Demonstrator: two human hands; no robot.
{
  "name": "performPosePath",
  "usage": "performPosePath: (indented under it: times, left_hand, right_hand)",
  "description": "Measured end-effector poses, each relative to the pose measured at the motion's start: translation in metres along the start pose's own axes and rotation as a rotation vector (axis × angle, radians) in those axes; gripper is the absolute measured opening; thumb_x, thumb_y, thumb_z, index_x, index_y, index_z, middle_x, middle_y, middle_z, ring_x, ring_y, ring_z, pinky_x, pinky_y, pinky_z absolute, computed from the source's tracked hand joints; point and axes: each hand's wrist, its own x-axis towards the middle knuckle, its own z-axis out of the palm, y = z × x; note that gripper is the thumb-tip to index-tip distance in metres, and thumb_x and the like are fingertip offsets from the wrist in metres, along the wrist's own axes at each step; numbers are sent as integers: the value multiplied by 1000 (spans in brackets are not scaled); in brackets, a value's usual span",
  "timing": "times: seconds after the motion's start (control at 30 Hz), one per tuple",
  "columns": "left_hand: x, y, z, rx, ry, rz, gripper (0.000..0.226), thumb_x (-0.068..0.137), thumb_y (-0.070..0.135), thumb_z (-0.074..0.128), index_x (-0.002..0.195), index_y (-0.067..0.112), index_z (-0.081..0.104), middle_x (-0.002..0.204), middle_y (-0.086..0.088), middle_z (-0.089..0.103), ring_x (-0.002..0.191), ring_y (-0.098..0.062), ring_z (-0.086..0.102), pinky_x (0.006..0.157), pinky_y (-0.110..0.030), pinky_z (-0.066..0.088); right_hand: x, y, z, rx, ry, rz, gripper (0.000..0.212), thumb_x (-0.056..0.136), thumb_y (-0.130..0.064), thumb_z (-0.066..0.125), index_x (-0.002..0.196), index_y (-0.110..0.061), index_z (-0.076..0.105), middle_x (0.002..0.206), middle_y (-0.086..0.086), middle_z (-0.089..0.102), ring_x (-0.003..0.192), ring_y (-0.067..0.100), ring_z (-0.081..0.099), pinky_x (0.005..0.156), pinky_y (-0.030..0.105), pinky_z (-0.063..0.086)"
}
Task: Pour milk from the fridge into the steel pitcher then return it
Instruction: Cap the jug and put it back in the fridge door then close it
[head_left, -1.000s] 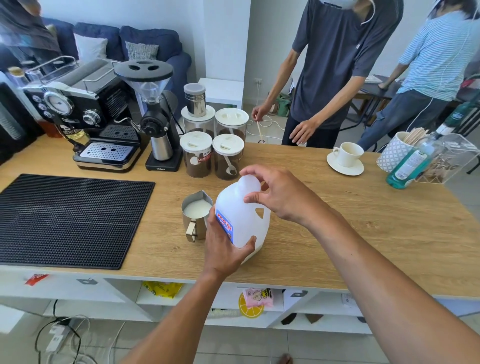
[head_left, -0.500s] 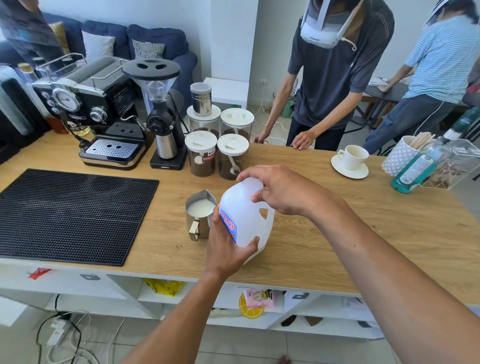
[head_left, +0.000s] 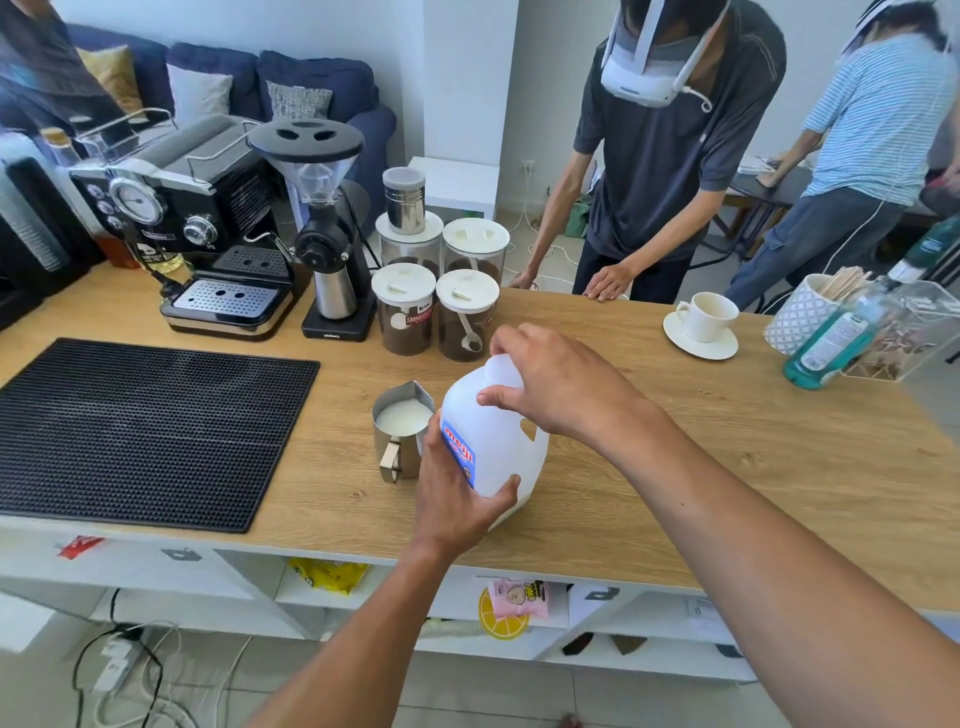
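Observation:
A white plastic milk jug with a red and blue label stands on the wooden counter. My left hand wraps around its lower body from the near side. My right hand is closed over the jug's cap at the top, which it hides. Just left of the jug, nearly touching it, stands the steel pitcher, handle toward me, with white milk inside.
A black rubber mat covers the counter's left. Behind are an espresso machine, a grinder and several coffee jars. A cup on a saucer and a green bottle sit right. Two persons stand beyond the counter.
Both hands stay on the jug; the right hand's fingers shift slightly on the cap. The view tilts up a little. The person across moved both hands to the counter edge.

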Motion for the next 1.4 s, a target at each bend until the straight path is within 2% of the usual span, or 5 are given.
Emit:
performPosePath:
  times: [0.4,0.6,0.8,1.23,1.4]
  left_hand:
    - [-2,3,-3,4,-3,11,115,62,48,82,149,32,8,146,6,35,133,-16,41,105,-43,44]
    - [-1,2,-2,28,-13,10,115,62,51,81,149,29,8,145,5,36,132,-17,42,103,-45,46]
    - [-1,6,-4,5,-6,19,113,62,49,81,146,42,6,144,11,35,132,-16,41,105,-39,44]
    - [2,-3,-2,5,-25,2,115,63,47,83,150,25,11,146,4,37,133,-20,43,103,-48,45]
    - [0,-1,-2,17,-16,15,114,63,52,80,149,29,10,144,10,35,131,-13,43,103,-40,46]
  right_hand:
    - [-1,2,-20,144,-296,-25,47,93,-2,50,118,-41,51,116,-1,55,93,21,58,78,42,51]
    - [2,2,-16,2,-115,7,44,82,-49,71,118,-28,55,110,-2,61,90,19,56,69,32,40]
    - [1,2,0,-221,72,-2,70,85,-76,37,122,-19,53,105,4,67,100,26,61,68,34,34]
    - [3,12,18,-112,133,11,54,85,-67,52,110,-19,57,105,-4,58,98,20,58,72,33,42]
    - [1,23,13,200,-31,-40,58,86,-58,59,135,-29,49,108,-15,46,103,13,55,76,30,40]
